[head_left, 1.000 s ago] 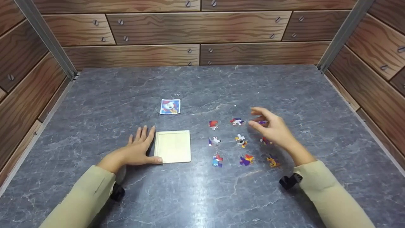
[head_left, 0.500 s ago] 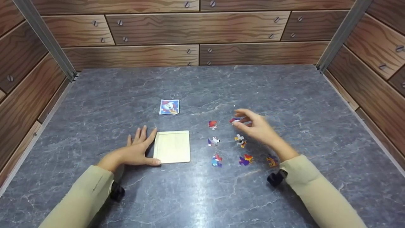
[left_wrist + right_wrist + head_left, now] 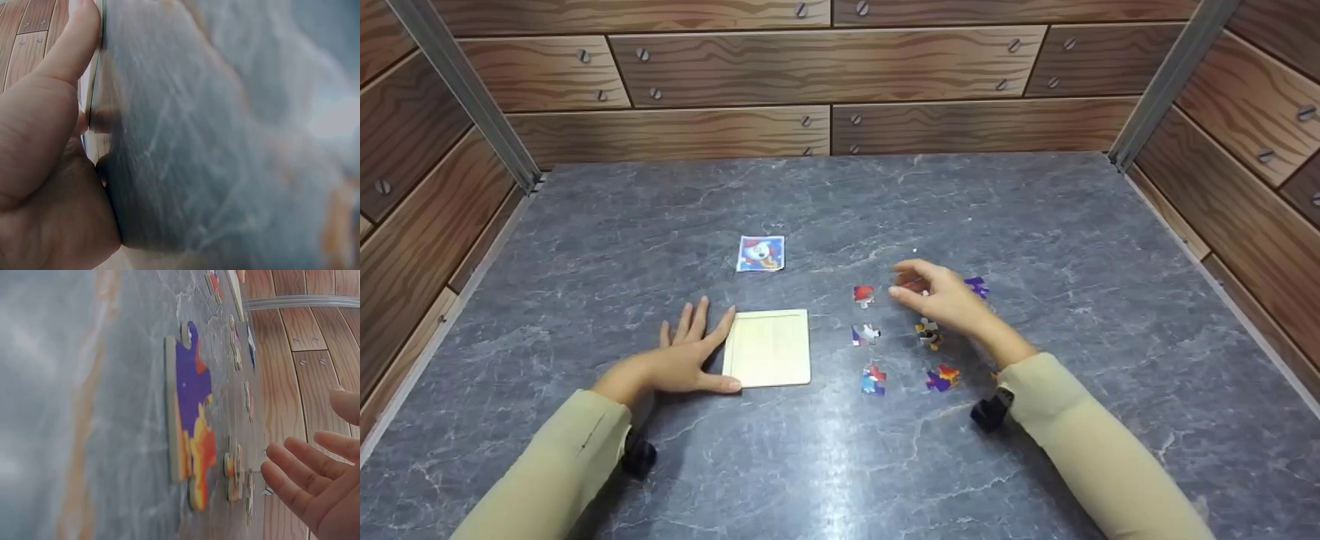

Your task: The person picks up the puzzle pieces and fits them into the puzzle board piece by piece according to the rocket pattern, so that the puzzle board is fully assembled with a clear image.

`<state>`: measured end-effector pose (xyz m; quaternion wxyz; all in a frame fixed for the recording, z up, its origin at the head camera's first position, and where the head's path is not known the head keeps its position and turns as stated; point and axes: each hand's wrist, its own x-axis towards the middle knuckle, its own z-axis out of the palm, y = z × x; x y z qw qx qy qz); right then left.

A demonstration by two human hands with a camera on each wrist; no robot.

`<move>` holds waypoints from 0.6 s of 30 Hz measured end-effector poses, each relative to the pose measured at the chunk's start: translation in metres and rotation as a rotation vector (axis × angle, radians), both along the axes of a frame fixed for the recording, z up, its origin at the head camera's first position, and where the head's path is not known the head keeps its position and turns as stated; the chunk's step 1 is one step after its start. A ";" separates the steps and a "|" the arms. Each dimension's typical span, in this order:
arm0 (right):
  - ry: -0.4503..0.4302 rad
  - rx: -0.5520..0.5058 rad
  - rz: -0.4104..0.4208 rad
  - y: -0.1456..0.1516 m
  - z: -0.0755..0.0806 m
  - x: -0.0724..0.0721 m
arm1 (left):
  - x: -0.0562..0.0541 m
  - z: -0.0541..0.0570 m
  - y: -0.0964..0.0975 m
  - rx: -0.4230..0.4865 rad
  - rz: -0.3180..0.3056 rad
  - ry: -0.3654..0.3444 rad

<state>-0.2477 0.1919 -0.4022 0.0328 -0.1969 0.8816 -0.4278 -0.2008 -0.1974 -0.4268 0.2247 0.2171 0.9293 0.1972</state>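
Note:
My left hand (image 3: pixel 679 365) rests with spread fingers beside a shallow pale wooden puzzle tray (image 3: pixel 770 349). Its thumb and index finger touch the tray's left side. My right hand (image 3: pixel 949 300) hovers over the top row of loose jigsaw pieces, thumb and fingers apart; the right wrist view shows nothing in it. Just left of its fingertips lies a red-and-white piece (image 3: pixel 864 295). A red piece partly shows beneath the hand, and a purple piece (image 3: pixel 976 286) lies behind it. The right forearm hides part of the right column. Close in the right wrist view is a purple-and-orange piece (image 3: pixel 191 399).
A small picture card (image 3: pixel 761 253) with a white cartoon character lies beyond the tray. More pieces lie in spaced rows, including a white-and-purple piece (image 3: pixel 866 334) and a blue-and-red piece (image 3: pixel 874 380). Wood-patterned panels (image 3: pixel 825 67) enclose the grey marbled table (image 3: pixel 675 202).
My right hand has moved left along the top row, from the right column past the middle piece, uncovering the purple piece. The left hand stays almost still beside the tray.

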 end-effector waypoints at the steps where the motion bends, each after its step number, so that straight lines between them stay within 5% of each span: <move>1: -0.005 0.006 0.000 -0.002 0.000 -0.001 | 0.000 0.000 0.000 0.000 -0.002 0.001; 18: -0.119 0.112 0.037 -0.027 -0.009 -0.020 | -0.001 0.000 0.001 -0.017 -0.006 0.009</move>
